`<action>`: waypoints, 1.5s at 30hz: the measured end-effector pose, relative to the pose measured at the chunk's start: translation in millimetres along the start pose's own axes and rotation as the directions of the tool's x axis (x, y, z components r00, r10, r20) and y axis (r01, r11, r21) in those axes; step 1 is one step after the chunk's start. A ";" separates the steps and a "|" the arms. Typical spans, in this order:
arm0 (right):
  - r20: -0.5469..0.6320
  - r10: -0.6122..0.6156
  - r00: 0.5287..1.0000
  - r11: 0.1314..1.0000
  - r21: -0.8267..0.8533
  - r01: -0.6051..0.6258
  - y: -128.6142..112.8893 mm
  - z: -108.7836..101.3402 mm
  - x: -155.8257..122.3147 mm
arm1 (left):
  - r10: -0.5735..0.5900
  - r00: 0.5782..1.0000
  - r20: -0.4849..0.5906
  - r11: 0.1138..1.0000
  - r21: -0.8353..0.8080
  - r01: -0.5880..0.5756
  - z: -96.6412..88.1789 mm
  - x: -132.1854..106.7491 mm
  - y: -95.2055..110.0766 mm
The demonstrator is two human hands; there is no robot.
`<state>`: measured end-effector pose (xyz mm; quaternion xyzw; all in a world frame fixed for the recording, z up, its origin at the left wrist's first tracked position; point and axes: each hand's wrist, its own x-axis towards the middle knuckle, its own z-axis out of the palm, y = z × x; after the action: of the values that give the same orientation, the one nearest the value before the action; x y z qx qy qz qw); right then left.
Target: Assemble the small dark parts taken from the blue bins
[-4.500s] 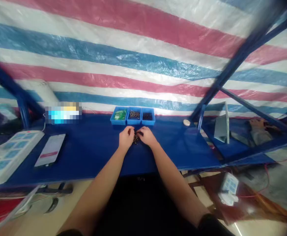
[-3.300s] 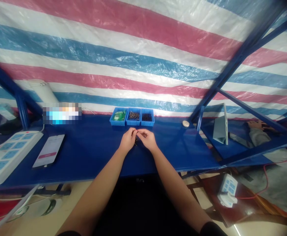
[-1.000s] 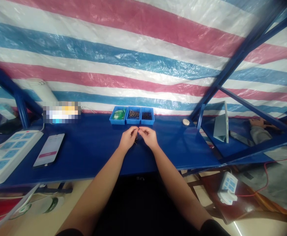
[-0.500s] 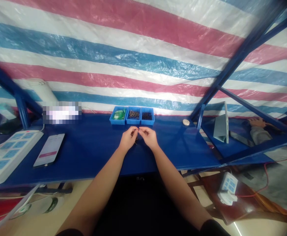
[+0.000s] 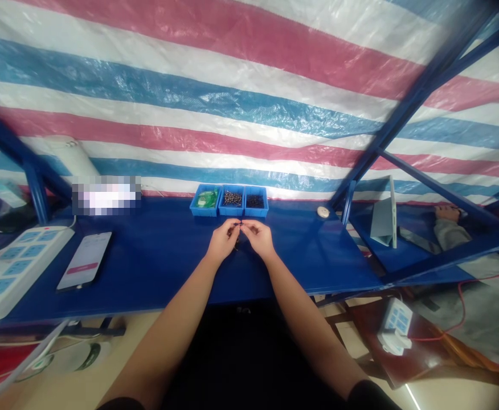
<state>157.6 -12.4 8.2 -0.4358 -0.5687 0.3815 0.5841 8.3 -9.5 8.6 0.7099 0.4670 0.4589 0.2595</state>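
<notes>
My left hand (image 5: 224, 237) and my right hand (image 5: 257, 236) meet fingertip to fingertip above the blue table, just in front of three small bins. Both are closed in a pinch on something small and dark, too tiny to name; part of it shows between the fingertips. Behind my hands, the left blue bin (image 5: 193, 209) holds green and clear plastic. Small metallic parts (image 5: 233, 199) fill the middle bin, and small black parts (image 5: 255, 202) fill the right one.
On the left lie a phone (image 5: 85, 261) and a large white power strip (image 5: 27, 267). A round white object (image 5: 323, 212) sits to the right, near a blue frame post (image 5: 348, 202). Beyond it stand a tablet (image 5: 386, 219) and another person's hand (image 5: 448, 213).
My hands stay together in nearly the same spot, with only slight finger movement. At the far right, the other person's hand has shifted a little.
</notes>
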 end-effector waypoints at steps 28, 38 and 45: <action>0.000 -0.020 1.000 0.998 -0.057 0.020 -1.4 -1.7 0.4 | 0.000 1.000 -0.013 1.000 0.006 0.000 -0.5 -0.1 1.8; 0.011 -0.009 1.000 0.998 -0.061 0.010 -0.9 -0.1 -1.0 | 0.008 1.000 0.020 0.999 0.036 -0.008 -2.4 0.9 2.7; -0.005 -0.011 1.000 0.998 -0.054 0.011 -1.7 -1.8 -0.2 | -0.002 1.000 0.001 1.000 -0.012 0.002 -0.5 0.1 3.0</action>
<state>159.3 -13.3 9.8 -0.4490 -0.5798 0.3617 0.5757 9.1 -10.7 11.3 0.7080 0.4646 0.4614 0.2645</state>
